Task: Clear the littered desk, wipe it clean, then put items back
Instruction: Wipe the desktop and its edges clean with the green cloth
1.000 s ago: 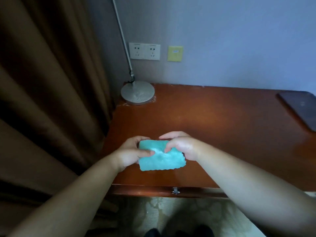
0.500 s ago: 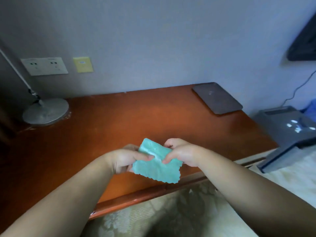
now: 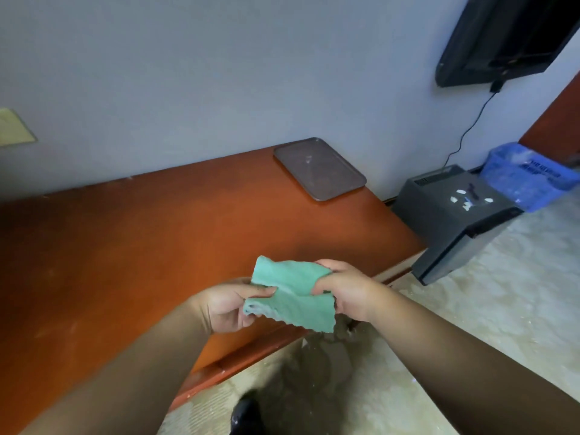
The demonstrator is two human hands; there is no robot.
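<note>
**Swinging right with the cloth gripped in both hands**

My fingers (image 3: 318,287) are clenched on the green cloth (image 3: 292,296). The left hand (image 3: 226,306) pinches its near-left edge under the thumb and the right hand (image 3: 348,290) bunches its far-right corner. The cloth hangs slack between them, lifted off the wood, over the desk's front edge.

A second ago it was a neater folded pad, held at the lamp end. Now it has opened and creased, and I have turned right, so the lamp base and sockets are out of sight.

Ahead of my hands and to their left spreads the reddish desk (image 3: 141,246), with faint pale marks on its left part. Well beyond my right fingers, against the wall, sits the brown tray (image 3: 318,169). Farther right, on the floor, a dark box (image 3: 455,215) carries small white scraps, with a blue bin (image 3: 527,174) behind it.

I judge the clearing done, and that I am readying the cloth to wipe the tray end next.
</note>
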